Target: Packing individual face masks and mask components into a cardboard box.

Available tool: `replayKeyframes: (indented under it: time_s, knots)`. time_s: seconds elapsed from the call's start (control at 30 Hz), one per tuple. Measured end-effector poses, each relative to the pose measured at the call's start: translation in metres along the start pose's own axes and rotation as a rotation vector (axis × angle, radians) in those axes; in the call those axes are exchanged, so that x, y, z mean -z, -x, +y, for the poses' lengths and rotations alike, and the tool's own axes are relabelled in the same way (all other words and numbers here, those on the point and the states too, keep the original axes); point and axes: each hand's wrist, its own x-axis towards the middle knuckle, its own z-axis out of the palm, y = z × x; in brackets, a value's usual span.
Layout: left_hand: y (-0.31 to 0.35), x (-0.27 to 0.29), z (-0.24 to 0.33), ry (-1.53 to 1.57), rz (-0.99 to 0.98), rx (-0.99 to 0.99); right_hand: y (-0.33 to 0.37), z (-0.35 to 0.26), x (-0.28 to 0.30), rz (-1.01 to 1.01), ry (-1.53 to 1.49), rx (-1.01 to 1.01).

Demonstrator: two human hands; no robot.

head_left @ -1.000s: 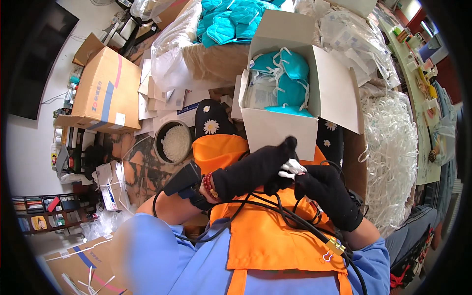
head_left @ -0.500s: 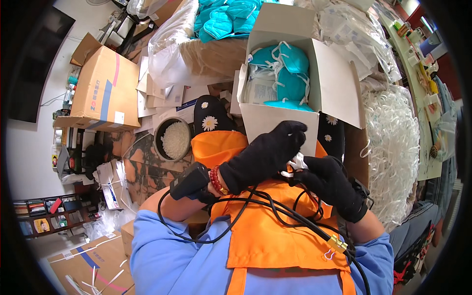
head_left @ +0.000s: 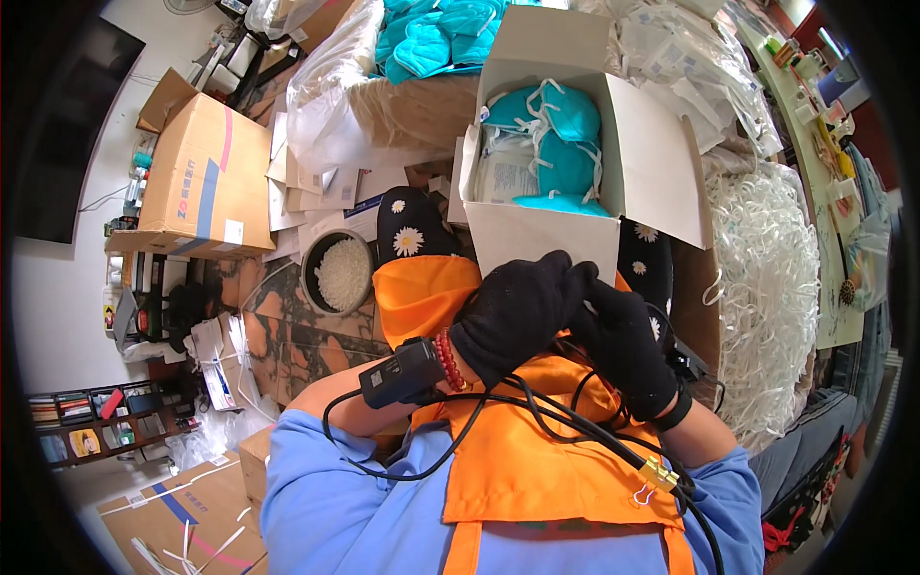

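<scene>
The person's two black-gloved hands before an open box; 12 o'clock pointed away from the body. The left hand (head_left: 517, 311) and the right hand (head_left: 628, 345) met above the lap, fingers bunched together. Whether the grip was clamped on anything could not be told, since the gloves hid whatever lay between.

The white box (head_left: 532, 240) lay at 12 o'clock from the grip, its mouth nearly square, so that no long axis stood out. The left hand, overlapping the lower part of the near wall in this view, was the nearer; contact with that wall could not be judged. Inside were teal masks (head_left: 570, 168) with pale straps, and a printed packet (head_left: 506, 180) toward 9 o'clock.

One flap rose at 12 o'clock and another spread toward 3 o'clock, leaving open room above the mouth; the near edge showed no raised flap. At 3 o'clock a carton (head_left: 695, 302) and a heap of white strips (head_left: 762, 297) bounded the right hand. A bowl (head_left: 309, 287) of white pellets stood well apart at 9 o'clock. A black cable (head_left: 606, 439) crossed the orange apron (head_left: 546, 479) at 6 o'clock.
</scene>
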Motion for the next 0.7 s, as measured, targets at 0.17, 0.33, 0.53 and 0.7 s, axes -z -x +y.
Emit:
replayKeyframes:
  time_s: [0.17, 0.33, 0.53, 0.7]
  knots:
    - [0.001, -0.018, -0.018, 0.175, 0.059, -0.048, -0.005, 0.010, -0.001, 0.028, -0.137, -0.015]
    - [0.008, -0.041, -0.046, 0.386, 0.284, -0.093, -0.008, 0.024, 0.016, 0.251, 0.615, 0.569]
    - [0.003, -0.023, -0.068, 0.366, 0.182, -0.145, 0.002, -0.001, 0.022, 0.081, -0.325, -0.124]
    - [0.008, -0.027, -0.057, 0.567, 0.058, -0.103, 0.001, 0.012, 0.023, 0.115, -0.358, -0.152]
